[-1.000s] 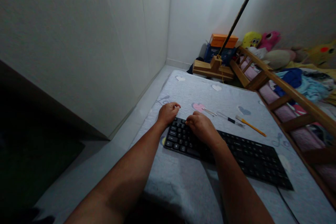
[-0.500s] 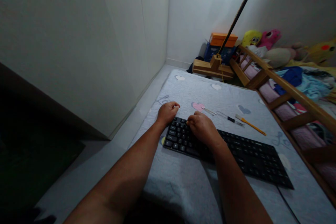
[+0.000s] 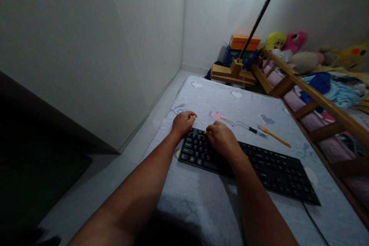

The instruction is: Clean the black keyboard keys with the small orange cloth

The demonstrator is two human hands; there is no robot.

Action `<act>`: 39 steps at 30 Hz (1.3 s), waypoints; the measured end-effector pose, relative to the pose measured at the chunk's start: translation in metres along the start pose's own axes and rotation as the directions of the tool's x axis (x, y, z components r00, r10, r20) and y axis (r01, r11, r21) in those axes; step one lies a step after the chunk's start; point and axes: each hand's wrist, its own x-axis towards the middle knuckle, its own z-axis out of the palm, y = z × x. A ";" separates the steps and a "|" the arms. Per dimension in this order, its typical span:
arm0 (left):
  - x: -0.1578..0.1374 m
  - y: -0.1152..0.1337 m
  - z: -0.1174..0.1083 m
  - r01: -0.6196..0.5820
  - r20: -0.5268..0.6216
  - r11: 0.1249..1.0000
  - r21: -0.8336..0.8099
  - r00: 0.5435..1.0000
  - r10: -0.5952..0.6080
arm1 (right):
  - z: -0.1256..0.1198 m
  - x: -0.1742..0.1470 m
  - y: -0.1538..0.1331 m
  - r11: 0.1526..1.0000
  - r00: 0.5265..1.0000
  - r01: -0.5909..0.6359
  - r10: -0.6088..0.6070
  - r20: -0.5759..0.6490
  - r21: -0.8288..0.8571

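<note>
A black keyboard (image 3: 278,177) lies at a slant on a patterned cloth. My left hand (image 3: 183,123) is at its far left corner, fingers curled in and no object visible in them. Over the keys near the upper left, my right hand (image 3: 220,136) is closed in a pinch with its fingertips low at the top rows. Whatever is between those fingertips is too small or hidden to name. Beyond the keyboard lie thin white sticks like cotton swabs (image 3: 229,121), a black-handled wire tool (image 3: 253,130) and a brush with an orange handle (image 3: 276,137).
The pale cloth (image 3: 198,196) has heart prints. A cabinet (image 3: 129,46) stands to the left, a wooden bed rail (image 3: 325,102) to the right. Farther back are a wooden stand (image 3: 235,71) with a slanted pole, an orange box (image 3: 244,42) and plush toys (image 3: 276,41). The keyboard's cable (image 3: 314,223) trails toward me.
Both hands keep nearly the same place and pose on the keyboard. The whole view has shifted very slightly.
</note>
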 end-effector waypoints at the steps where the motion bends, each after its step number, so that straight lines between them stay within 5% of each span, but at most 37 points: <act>1: 0.000 0.000 0.000 -0.001 0.000 1.000 0.001 1.000 0.001 | 0.000 -0.001 0.002 1.000 1.000 -0.003 0.003 -0.003 0.015; 20: 0.000 -0.001 0.001 -0.010 0.002 1.000 -0.012 1.000 0.010 | -0.003 -0.020 -0.005 0.946 0.973 0.142 -0.188 0.135 0.292; 31: 0.001 -0.002 0.000 -0.018 0.003 1.000 -0.003 1.000 0.018 | -0.012 -0.031 -0.007 0.898 0.905 0.220 -0.333 0.263 0.381; 39: 0.002 -0.003 0.001 -0.018 -0.001 1.000 -0.012 1.000 0.018 | 0.004 -0.008 -0.015 0.965 0.995 0.100 -0.093 -0.040 0.242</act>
